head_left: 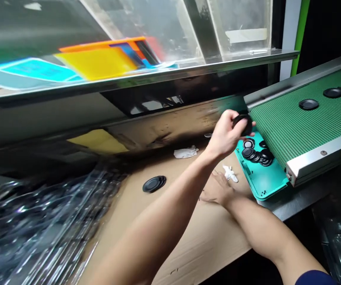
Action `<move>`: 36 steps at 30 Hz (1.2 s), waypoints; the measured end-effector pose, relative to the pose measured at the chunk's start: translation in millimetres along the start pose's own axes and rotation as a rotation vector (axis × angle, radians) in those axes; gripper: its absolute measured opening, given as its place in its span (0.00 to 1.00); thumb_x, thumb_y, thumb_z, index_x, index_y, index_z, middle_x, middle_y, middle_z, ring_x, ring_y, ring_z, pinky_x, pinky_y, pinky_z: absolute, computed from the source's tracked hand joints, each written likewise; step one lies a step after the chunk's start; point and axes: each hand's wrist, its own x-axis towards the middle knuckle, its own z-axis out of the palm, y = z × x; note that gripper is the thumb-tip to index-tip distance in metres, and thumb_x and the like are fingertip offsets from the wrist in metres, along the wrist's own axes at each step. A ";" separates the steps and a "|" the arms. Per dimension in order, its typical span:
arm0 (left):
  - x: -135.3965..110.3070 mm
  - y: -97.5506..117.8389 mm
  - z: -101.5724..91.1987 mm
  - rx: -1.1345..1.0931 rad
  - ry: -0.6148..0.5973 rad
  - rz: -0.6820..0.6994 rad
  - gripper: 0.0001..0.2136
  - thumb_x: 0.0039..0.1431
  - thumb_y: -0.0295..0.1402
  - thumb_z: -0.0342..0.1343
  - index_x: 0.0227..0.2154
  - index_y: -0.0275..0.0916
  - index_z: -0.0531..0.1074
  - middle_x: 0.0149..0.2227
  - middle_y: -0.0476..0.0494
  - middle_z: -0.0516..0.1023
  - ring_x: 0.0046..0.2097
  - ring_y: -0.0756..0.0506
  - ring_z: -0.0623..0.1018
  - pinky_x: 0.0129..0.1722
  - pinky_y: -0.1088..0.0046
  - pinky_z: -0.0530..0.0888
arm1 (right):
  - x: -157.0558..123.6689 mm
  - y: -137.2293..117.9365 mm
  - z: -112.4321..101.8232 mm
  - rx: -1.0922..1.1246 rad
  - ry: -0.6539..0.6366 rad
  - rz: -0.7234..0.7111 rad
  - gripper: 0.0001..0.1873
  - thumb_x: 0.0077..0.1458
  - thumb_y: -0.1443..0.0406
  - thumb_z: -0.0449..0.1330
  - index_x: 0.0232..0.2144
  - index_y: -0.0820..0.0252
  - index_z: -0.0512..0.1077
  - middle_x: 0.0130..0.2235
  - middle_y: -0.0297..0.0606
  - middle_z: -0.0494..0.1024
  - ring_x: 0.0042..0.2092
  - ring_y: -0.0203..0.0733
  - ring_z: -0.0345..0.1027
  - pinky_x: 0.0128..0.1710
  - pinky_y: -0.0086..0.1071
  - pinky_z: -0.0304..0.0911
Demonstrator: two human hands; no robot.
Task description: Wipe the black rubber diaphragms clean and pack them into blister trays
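My left hand (226, 134) reaches out over the bench and is closed around a black round cap (243, 122), held just above a teal tray (262, 182). Several more black caps (258, 154) lie piled in that tray. My right hand (216, 190) rests flat on the brown cardboard (188, 221), fingers spread, holding nothing. A small white scrap (230, 173) lies just beyond its fingertips. One black cap (154, 184) lies alone on the cardboard to the left.
A green conveyor belt (295, 126) at the right carries three black caps (308, 104) and ends over the teal tray. A stack of clear plastic trays (39, 225) fills the left. A crumpled white cloth (185, 152) lies further back. A steel shelf (158, 75) overhangs.
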 end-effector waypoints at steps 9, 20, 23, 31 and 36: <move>-149.4 -75.1 -165.5 -0.511 0.497 -0.394 0.22 0.69 0.56 0.45 0.49 0.44 0.71 0.44 0.39 0.82 0.34 0.45 0.80 0.29 0.69 0.74 | -0.7 0.0 -4.0 -0.067 0.129 0.082 0.19 0.68 0.60 0.53 0.56 0.57 0.74 0.49 0.47 0.77 0.53 0.52 0.67 0.56 0.45 0.62; -152.9 -95.4 -155.4 -1.031 0.546 -0.405 0.19 0.71 0.38 0.44 0.46 0.32 0.77 0.49 0.32 0.83 0.56 0.37 0.80 0.62 0.57 0.73 | 30.7 -40.4 14.9 -0.060 0.371 0.070 0.23 0.66 0.58 0.55 0.61 0.55 0.73 0.51 0.48 0.71 0.52 0.53 0.67 0.51 0.42 0.68; -154.7 -95.3 -160.0 -1.060 0.543 -0.473 0.22 0.74 0.41 0.40 0.48 0.33 0.76 0.51 0.31 0.82 0.57 0.37 0.80 0.63 0.55 0.72 | 26.3 -36.9 26.1 -0.076 0.357 -0.025 0.24 0.66 0.59 0.56 0.61 0.55 0.73 0.51 0.48 0.71 0.51 0.52 0.66 0.50 0.42 0.68; -150.6 -96.7 -156.6 -1.036 0.556 -0.545 0.21 0.75 0.38 0.41 0.50 0.31 0.76 0.48 0.32 0.84 0.55 0.38 0.81 0.63 0.58 0.72 | 21.4 -24.7 26.0 -0.136 0.381 -0.039 0.24 0.67 0.58 0.55 0.61 0.57 0.73 0.51 0.49 0.70 0.51 0.52 0.65 0.49 0.41 0.68; -152.5 -100.3 -156.3 -1.024 0.583 -0.514 0.21 0.75 0.37 0.40 0.43 0.32 0.77 0.46 0.33 0.84 0.54 0.40 0.82 0.62 0.62 0.73 | 21.0 -23.8 29.6 -0.174 0.400 0.067 0.23 0.67 0.58 0.54 0.60 0.57 0.74 0.50 0.49 0.71 0.49 0.52 0.66 0.47 0.41 0.67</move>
